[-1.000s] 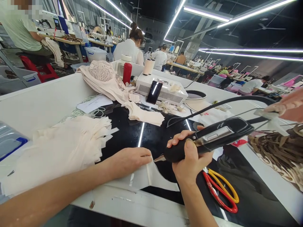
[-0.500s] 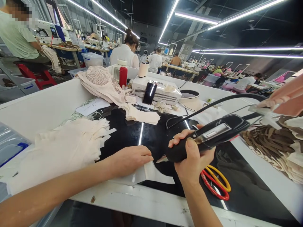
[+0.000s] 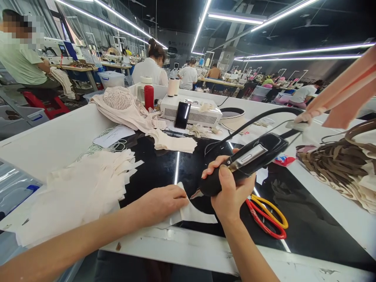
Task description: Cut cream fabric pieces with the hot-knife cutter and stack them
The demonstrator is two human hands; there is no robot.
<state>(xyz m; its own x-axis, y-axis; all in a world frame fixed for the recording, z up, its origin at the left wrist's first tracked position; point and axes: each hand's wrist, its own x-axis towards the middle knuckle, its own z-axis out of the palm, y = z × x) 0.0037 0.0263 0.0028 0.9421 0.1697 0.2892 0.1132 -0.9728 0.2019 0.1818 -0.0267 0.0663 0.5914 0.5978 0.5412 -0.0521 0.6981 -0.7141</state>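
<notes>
- Head view, left hand: fingers are found drawn together, pinching the pale fabric piece by its edge; the left hand is judged placed so that the cloth is kept from slipping.
- Head view, right hand: the black handheld tool is gripped by wrapped fingers, the thumb laid along the body; firm aim is presumably given by the right hand. The tool is tilted, rounded end toward the cloth, no contact seen.
- Head view, support: the tool's upper end appears tied to a pink strip, by which weight is probably borne.
- Head view, surroundings: scissors are laid near the right wrist, a pale stack beyond the left forearm, both judged within reach.
- Head view, cloth: located at the near edge of the black sheet; smooth, thin-looking, concavely curved, narrow toward the right. Whether its raised edge is folded or layered cannot be told.
</notes>
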